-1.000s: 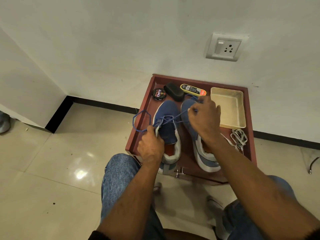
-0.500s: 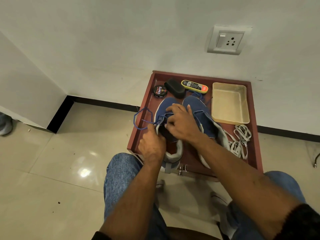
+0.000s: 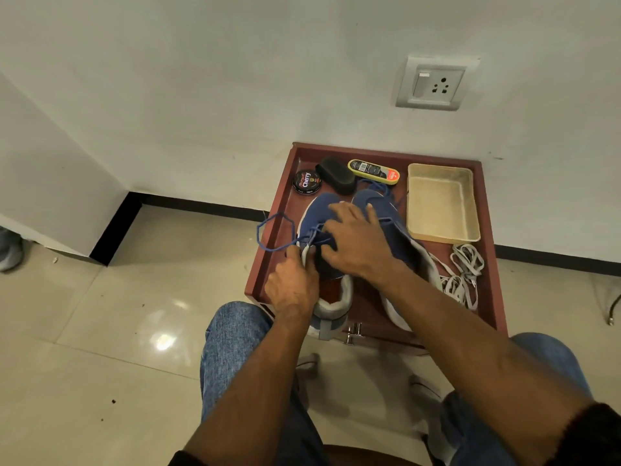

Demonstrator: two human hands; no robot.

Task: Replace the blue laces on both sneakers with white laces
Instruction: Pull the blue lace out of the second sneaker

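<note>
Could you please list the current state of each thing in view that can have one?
left sneaker: still partly laced in blue, lace loosened.
blue lace: looped out past the tray's left edge.
right sneaker: blue lace loose near the toe.
white laces: unused, piled on the tray.
beige bin: empty.
polish tin: lid on.
left hand: grip on the left sneaker's collar.
right hand: on the left sneaker's laces; grip hidden.

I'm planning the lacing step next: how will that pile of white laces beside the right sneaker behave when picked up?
The white laces will probably be floppy: they lie in loose, overlapping loops on the tray. They look flat and thin, so likely very light. Because the loops cross each other, lifting one strand may drag the rest along or snag.
</note>
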